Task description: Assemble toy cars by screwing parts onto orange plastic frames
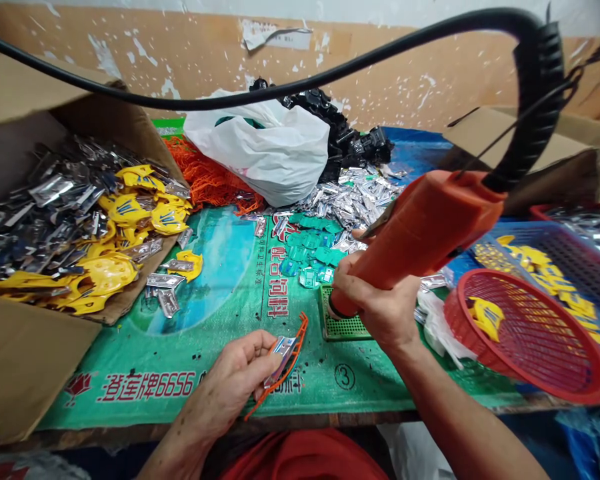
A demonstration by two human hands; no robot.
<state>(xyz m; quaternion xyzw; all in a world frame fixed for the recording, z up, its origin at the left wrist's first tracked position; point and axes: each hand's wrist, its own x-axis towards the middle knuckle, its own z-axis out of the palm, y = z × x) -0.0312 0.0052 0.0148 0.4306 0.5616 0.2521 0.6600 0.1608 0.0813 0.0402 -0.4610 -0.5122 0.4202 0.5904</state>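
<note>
My left hand point(243, 373) pinches a shiny silver plastic piece point(280, 353) together with a thin, curved orange plastic strip point(298, 347), low above the green printed sheet. My right hand point(383, 307) is wrapped around a thick orange corded hand tool point(420, 230), tilted with its lower end down over a small green perforated tray point(347, 330). Whether that end touches the tray I cannot tell. A heavy black cable point(300, 87) runs from the tool's top across to the left. Teal-green pieces point(310, 253) lie just behind the tray.
A cardboard box point(25, 360) at left spills silver and yellow parts point(110, 270). Behind are orange lattice parts point(195, 173), a white plastic bag point(265, 147), black parts point(363, 147) and a silver heap point(350, 197). A red basket point(555, 340) stands right, a yellow part inside.
</note>
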